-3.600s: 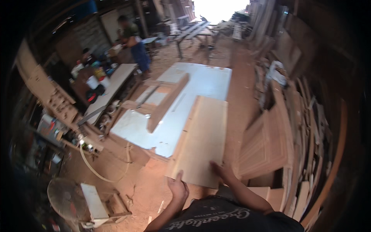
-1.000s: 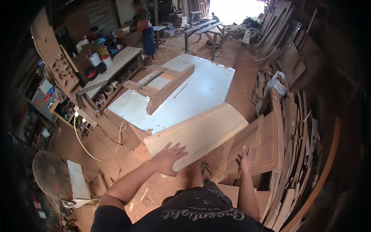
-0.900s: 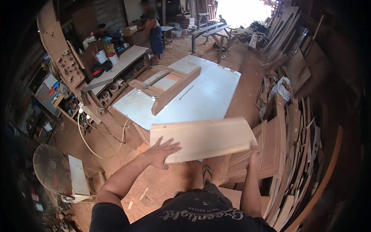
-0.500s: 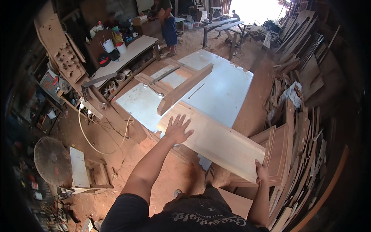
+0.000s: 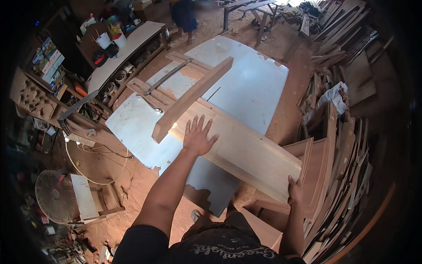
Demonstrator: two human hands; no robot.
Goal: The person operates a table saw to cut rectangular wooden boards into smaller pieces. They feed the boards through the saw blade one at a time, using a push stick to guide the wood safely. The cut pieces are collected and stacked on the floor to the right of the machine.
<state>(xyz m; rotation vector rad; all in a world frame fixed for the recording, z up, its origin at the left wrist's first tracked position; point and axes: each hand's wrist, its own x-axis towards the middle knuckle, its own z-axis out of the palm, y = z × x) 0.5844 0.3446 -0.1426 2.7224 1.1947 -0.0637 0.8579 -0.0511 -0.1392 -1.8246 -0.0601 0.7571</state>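
Observation:
A long pale wooden board lies slanting across a white sheet-topped table, its far end tucked against the long darker rail of a wooden frame. My left hand rests on the board near that end, palm down with fingers spread. My right hand grips the near right end, fingers round its edge. The frame carries a metal bar clamp and stands on the white surface, where a thin dark rod also lies.
A workbench with buckets runs at upper left; a standing person's legs show beyond. A floor fan stands lower left beside a small wooden stool. Stacked planks and panelled doors line the right side. Trestles stand at the back.
The board has swung from lengthwise to a slant and moved forward onto the table against the frame. My left hand went from gripping to lying spread on it; my right hand regripped its right end.

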